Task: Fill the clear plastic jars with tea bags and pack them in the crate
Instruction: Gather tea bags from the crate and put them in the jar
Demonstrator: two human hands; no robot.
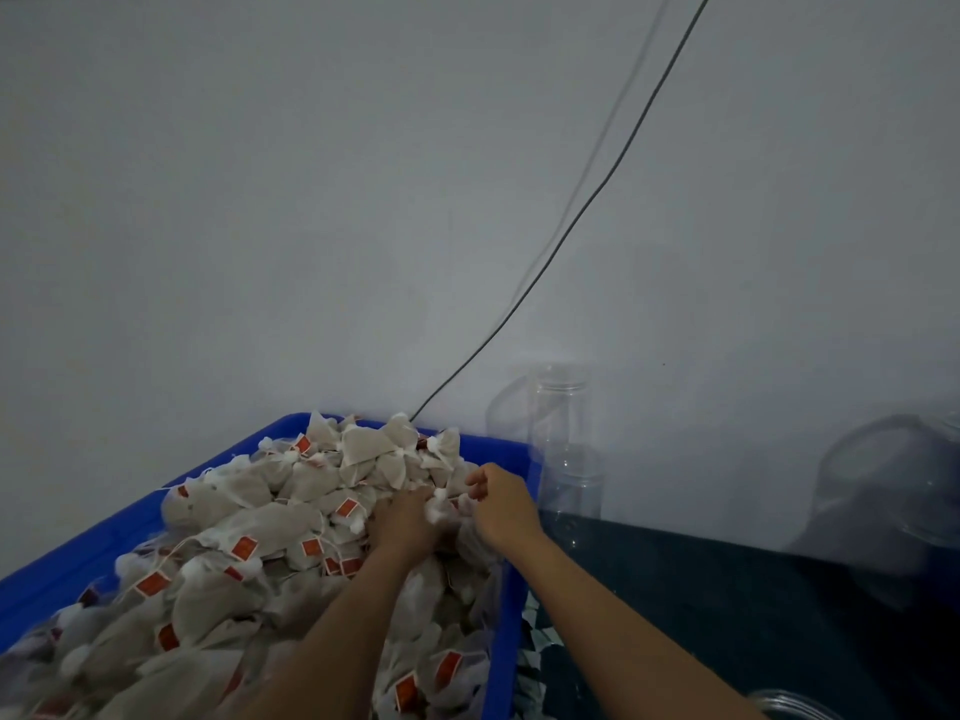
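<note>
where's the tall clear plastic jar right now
In the head view the tall clear plastic jar stands upright right of centre, against the grey wall, just past the blue plastic bin's far right corner.

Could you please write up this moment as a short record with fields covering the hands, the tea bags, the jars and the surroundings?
left hand: left hand is dug into the pile, fingers hidden among the bags
right hand: right hand pinches white tea bags at the pile's right edge
tea bags: white mesh tea bags with red tags are heaped in the blue plastic tray
jars: empty clear plastic jars stand right of the tray, against the wall
surface: dark tabletop
background: thin dark cable runs down the pale wall
</note>
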